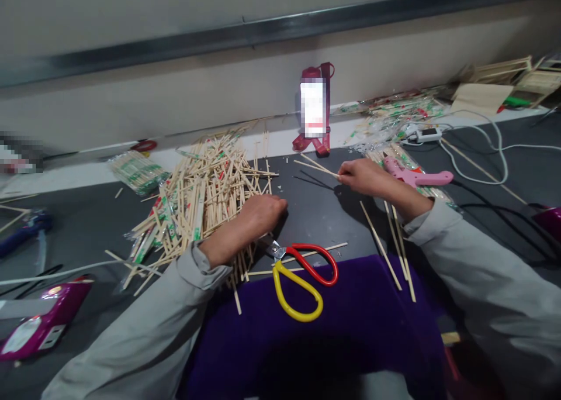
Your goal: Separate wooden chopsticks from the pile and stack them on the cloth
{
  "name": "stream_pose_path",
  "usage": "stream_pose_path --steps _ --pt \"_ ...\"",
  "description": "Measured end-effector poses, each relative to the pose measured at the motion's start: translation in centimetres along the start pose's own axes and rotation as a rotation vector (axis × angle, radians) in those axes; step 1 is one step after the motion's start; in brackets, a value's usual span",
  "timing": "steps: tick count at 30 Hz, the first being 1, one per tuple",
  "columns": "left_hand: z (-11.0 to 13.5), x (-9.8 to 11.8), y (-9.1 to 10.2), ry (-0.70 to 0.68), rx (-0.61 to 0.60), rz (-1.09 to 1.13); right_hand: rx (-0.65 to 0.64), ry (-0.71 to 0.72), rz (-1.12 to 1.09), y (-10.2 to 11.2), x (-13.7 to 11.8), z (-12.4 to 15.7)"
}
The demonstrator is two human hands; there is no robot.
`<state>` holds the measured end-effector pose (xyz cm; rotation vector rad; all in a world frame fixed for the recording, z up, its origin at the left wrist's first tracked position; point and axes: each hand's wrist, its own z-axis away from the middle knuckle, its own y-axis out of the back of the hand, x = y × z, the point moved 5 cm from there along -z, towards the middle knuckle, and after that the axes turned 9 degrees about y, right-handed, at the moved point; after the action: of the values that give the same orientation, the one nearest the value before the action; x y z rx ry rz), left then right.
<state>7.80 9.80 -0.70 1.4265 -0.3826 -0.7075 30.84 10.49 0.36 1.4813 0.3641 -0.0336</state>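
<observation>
**Right hand** [363, 178]: pinched shut on a pair of wooden sticks [316, 167]. Their long axis runs from the fingertips out to the left and slightly away, with the tips free above the worktop [315, 213].

**Left hand** [260, 213]: palm down, fingers curled, resting on the right edge of the heap of disposable chopsticks [205, 192]. Whether it grips any cannot be told.

**Heap:** lies left of both hands, nearer the left one. The sticks cross in all directions, some in green-printed sleeves.

**Scissors** [302, 277]: red and yellow handles, just below the left hand, blades at its wrist.

**Loose sticks** [388, 251]: beneath the right forearm.

**Hot-glue gun** [416, 178]: pink, just right of the right hand.

**Sealed packet** [137, 171]: clear wrap holding chopsticks, beyond the heap's left side.
</observation>
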Motion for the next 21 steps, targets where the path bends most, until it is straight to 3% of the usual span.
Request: stream_pose_path --steps 4,6,11,16,21 --pt "0.4 0.7 2.1 0.053 0.322 0.089 -0.076 0.112 -0.355 -0.4 -3.7 2.1" --pt "0.2 2.0 2.3 0.027 0.409 0.098 -0.154 0.145 -0.536 -1.5 -5.4 3.3" --pt "-0.9 3.6 0.6 -0.063 0.24 -0.034 -0.195 0.086 -0.696 -3.6 -5.9 4.8" --pt "-0.9 2.9 0.2 0.006 0.195 -0.025 -0.055 0.184 -0.289 -2.1 -4.7 4.5" --pt "-0.3 2.1 0.6 -0.013 0.135 0.018 -0.113 0.299 -0.148 -2.7 -5.0 4.0"
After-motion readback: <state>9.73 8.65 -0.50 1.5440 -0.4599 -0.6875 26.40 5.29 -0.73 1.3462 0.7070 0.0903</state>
